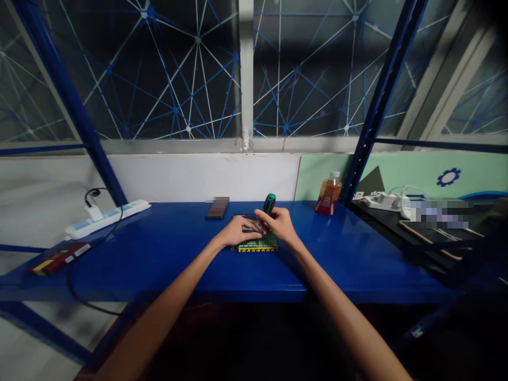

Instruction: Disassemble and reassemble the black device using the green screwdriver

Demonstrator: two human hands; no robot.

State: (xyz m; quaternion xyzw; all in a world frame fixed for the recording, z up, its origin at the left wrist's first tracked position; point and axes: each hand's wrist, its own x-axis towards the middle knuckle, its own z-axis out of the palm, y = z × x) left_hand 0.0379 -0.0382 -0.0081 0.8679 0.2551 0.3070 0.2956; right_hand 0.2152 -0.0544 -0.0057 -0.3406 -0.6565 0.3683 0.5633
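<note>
Here the right hand (281,222) curls around a green-handled screwdriver (270,203).

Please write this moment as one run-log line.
left hand: over board | right hand: holding screwdriver, handle up | board: on table | bottle: upright

The left forearm (174,296) and right forearm (333,293) are bare and slender, widening smoothly from narrow wrists (296,242). The left hand (236,230) and right hand (281,223) are bare too, with slim fingers (263,216) (their finer detail is too small to make out).
</note>
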